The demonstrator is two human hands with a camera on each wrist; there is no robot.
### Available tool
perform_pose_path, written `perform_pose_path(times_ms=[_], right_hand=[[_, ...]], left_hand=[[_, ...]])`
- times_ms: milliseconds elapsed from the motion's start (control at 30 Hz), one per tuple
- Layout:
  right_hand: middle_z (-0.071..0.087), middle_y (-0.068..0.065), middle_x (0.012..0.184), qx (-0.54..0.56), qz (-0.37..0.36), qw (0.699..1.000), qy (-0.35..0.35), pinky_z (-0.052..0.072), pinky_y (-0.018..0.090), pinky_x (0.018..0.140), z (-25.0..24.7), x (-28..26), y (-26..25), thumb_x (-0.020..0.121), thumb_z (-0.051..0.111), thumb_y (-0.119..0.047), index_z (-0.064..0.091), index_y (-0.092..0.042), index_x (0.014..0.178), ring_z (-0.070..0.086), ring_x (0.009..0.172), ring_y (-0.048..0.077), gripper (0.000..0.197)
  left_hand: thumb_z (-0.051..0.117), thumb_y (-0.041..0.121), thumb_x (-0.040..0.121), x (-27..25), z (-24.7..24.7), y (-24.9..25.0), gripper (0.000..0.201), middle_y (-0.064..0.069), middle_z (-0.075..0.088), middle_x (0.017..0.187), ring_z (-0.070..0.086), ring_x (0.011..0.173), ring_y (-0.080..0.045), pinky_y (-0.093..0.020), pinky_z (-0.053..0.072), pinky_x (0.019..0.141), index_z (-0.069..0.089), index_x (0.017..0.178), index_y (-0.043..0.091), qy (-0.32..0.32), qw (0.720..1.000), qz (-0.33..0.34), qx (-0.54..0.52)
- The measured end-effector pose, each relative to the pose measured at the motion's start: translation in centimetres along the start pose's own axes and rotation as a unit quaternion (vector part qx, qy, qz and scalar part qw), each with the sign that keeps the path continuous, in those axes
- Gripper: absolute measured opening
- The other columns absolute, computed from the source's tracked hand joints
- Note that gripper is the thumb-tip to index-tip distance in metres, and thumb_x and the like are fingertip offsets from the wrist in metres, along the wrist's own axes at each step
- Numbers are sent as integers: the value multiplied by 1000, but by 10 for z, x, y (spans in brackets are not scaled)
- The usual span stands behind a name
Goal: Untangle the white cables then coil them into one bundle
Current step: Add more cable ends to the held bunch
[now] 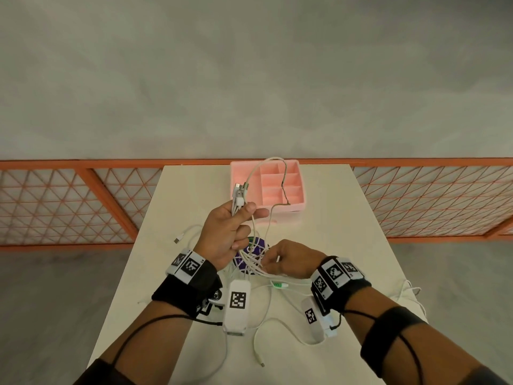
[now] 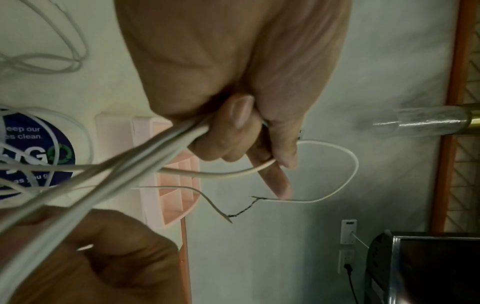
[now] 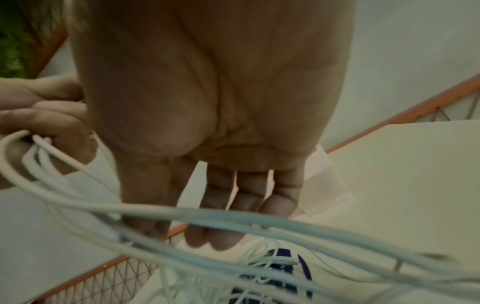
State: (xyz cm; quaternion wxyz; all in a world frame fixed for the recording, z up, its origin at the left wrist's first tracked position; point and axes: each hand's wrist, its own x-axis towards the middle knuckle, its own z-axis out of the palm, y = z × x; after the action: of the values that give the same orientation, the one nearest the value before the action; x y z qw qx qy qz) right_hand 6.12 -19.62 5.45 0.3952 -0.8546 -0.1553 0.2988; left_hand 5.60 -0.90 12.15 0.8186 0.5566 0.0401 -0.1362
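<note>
Nearest on the pale rectangular table [image 1: 347, 245], loose tails of the thin white charging cables [image 1: 256, 269] trail toward the near edge, one ending in a small plug; a white connector with a green band [image 1: 279, 285] lies just beside the right wrist. Above them the right hand [image 1: 291, 259] hovers low with its fingers [image 3: 235, 197] extended and relaxed among the strands; it seems to be combing them apart, not clamping any, though whether a fingertip pinches one I cannot tell. Under the crossing strands lies a round purple sticker [image 1: 254, 255] on the tabletop. To the left and higher, the left hand [image 1: 226, 232] is curled around a gathered sheaf of cables, their plug ends sticking up past the thumb, probably so the ends stay aligned while the lengths are freed. One cable arcs farther out, its white jacket split to show dark twisted wire [image 2: 240, 211]. Beyond it a pink plastic divided tray [image 1: 301, 190] sits at the far edge.
</note>
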Motion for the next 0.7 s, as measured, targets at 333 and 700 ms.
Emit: perform_pose_path(times_ms=[333,700], right_hand=[[63,1,78,219,5,953,210,40,27,54,-61,-18,0,85,71,-4,67,-11,88,50,57,18,9],[72,7,96,78,-25,973,216,49,26,66,-55,9,-24,94,62,-19,70,-16,91,64,71,14,9]], left_hand=[[59,21,98,3,-22,-4,12,-15,74,112,21,40,-5,-17,24,36,55,94,10,44,999,-5,-9],[66,23,84,-6,-2,-4,20,-19,74,97,24,36,-4,-17,21,35,59,91,6,-73,997,-22,33]])
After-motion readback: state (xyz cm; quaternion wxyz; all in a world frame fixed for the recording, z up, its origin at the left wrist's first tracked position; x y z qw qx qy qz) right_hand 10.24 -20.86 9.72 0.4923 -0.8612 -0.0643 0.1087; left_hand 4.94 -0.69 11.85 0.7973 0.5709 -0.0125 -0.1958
